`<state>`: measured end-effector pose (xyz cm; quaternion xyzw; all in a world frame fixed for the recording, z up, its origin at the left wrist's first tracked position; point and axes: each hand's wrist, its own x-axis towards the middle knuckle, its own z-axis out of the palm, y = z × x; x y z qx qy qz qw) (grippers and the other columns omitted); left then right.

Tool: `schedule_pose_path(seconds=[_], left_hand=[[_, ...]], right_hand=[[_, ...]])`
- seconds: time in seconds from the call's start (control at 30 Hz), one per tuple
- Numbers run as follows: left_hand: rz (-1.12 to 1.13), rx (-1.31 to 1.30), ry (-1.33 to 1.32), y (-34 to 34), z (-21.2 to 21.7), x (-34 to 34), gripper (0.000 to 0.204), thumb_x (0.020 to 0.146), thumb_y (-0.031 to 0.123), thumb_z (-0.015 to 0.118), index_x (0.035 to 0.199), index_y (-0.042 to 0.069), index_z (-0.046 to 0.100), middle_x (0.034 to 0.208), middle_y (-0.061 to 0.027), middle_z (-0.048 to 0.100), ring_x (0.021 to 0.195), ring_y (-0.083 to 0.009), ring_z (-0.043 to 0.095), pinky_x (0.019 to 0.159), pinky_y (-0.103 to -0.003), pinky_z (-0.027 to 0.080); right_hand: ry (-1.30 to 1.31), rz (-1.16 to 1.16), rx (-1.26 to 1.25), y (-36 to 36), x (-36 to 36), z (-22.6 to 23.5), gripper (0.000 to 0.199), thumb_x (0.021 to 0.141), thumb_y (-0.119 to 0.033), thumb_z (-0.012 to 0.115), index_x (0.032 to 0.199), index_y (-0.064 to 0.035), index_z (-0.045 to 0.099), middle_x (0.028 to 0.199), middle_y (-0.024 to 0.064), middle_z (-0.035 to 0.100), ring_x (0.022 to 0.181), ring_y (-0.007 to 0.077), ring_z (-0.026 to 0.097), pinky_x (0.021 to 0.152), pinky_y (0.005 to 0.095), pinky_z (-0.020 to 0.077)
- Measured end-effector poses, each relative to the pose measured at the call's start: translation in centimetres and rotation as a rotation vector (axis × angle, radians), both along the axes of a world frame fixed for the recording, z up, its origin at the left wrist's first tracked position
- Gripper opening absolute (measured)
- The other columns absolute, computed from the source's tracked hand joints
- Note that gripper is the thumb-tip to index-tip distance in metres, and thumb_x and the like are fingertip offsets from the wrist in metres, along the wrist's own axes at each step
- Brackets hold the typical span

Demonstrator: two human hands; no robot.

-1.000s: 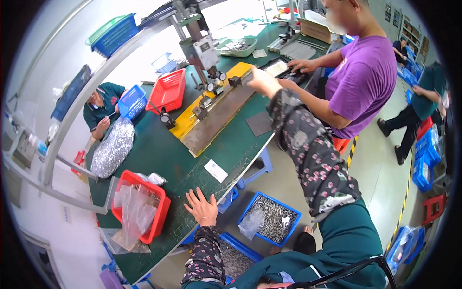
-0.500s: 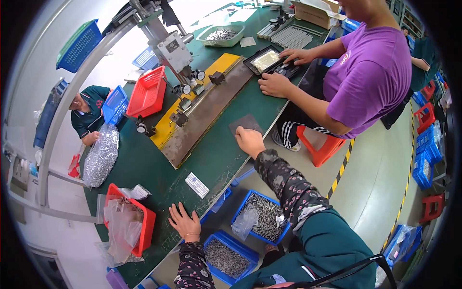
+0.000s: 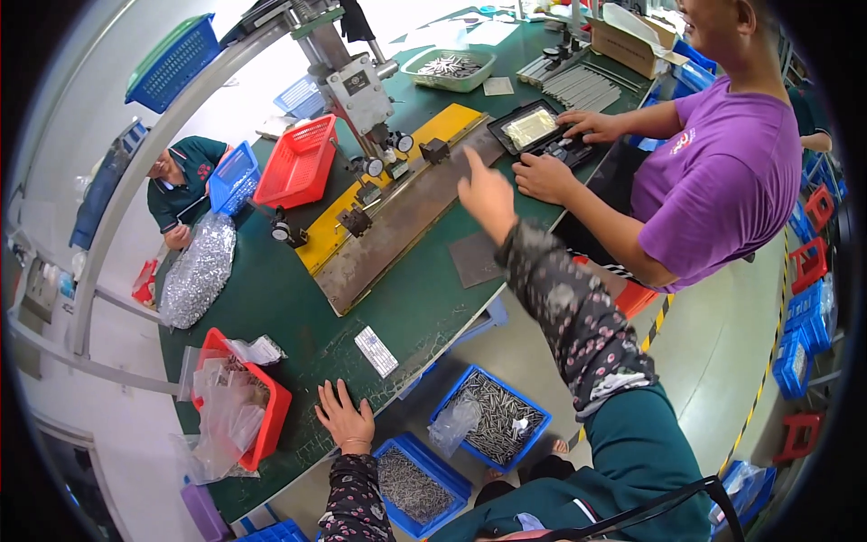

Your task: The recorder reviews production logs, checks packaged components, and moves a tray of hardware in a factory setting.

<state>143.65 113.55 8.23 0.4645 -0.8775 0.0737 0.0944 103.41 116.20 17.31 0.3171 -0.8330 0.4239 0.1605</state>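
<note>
My left hand (image 3: pixel 346 418) rests palm down on the green table (image 3: pixel 298 397) near its edge, fingers spread and holding nothing. A small white label sheet (image 3: pixel 376 351) lies just beyond its fingertips. My right hand (image 3: pixel 489 200) is raised over the table with the index finger stretched out toward the long metal base plate (image 3: pixel 406 221); the other fingers look curled, and I see nothing in it. Below that hand a thin dark grey square sheet (image 3: pixel 474 260) lies flat on the table. Dial gauges (image 3: pixel 374 167) stand on the yellow strip behind the base plate.
At right, a person in purple (image 3: pixel 722 172) has both hands at an open black case (image 3: pixel 533 131). Another person (image 3: pixel 185 185) sits far left by a bag of shiny parts (image 3: pixel 200 271). Red baskets (image 3: pixel 298 167) and a red bin (image 3: pixel 271 415) stand around; blue bins (image 3: pixel 492 415) of metal pins sit below the edge.
My right hand has lifted off the dark square sheet and moved forward, now with the index finger out. My left hand stays flat on the table. The whole view has shifted slightly.
</note>
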Motion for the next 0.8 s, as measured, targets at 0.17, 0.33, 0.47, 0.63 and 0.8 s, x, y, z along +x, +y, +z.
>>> schedule_pose_path(seconds=[0.17,0.33,0.47,0.63,0.8], left_hand=[[0.038,0.012,0.009,-0.1,0.4,0.6,0.056,0.066,0.027,0.050,0.116,0.007,0.034,0.124,-0.0139,0.025,0.118,-0.0288,0.017,0.092,-0.048,0.015],[0.010,0.017,0.007,0.0,0.1,-0.3,0.057,0.065,0.029,0.050,0.116,0.008,0.034,0.124,-0.0137,0.026,0.118,-0.0292,0.018,0.092,-0.048,0.016],[0.012,0.018,0.011,-0.1,0.4,0.2,0.057,0.065,0.030,0.050,0.116,0.008,0.034,0.123,-0.0144,0.027,0.117,-0.0295,0.019,0.091,-0.049,0.016],[0.013,0.013,0.012,0.1,0.4,0.3,0.057,0.065,0.030,0.050,0.116,0.008,0.034,0.123,-0.0147,0.027,0.118,-0.0291,0.019,0.091,-0.049,0.016],[0.002,0.022,0.013,0.4,0.1,0.3,0.058,0.065,0.030,0.050,0.116,0.008,0.034,0.123,-0.0144,0.027,0.118,-0.0288,0.019,0.091,-0.048,0.016]], right_hand=[[-0.296,0.034,0.403,-2.6,-4.8,6.3,0.064,0.063,-0.016,0.045,0.123,-0.0105,0.025,0.093,0.0207,0.053,0.087,0.0313,0.051,0.072,0.0371,0.0409],[-0.237,0.001,0.384,-2.8,-9.3,4.7,0.059,0.068,-0.021,0.043,0.122,-0.0095,0.026,0.101,0.0185,0.050,0.092,0.0305,0.049,0.077,0.0372,0.0388],[-0.251,-0.017,0.415,-3.5,-8.3,6.4,0.050,0.071,-0.020,0.041,0.120,-0.0140,0.031,0.101,0.0150,0.051,0.092,0.0292,0.050,0.075,0.0380,0.0397],[-0.219,-0.035,0.407,-3.4,-9.2,5.4,0.050,0.070,-0.018,0.042,0.119,-0.0147,0.033,0.100,0.0145,0.052,0.092,0.0289,0.050,0.075,0.0378,0.0403],[0.045,0.053,0.144,-1.2,-5.8,0.2,0.034,0.068,-0.016,0.045,0.102,-0.0154,0.048,0.080,0.0176,0.056,0.073,0.0329,0.054,0.063,0.0420,0.0427]])
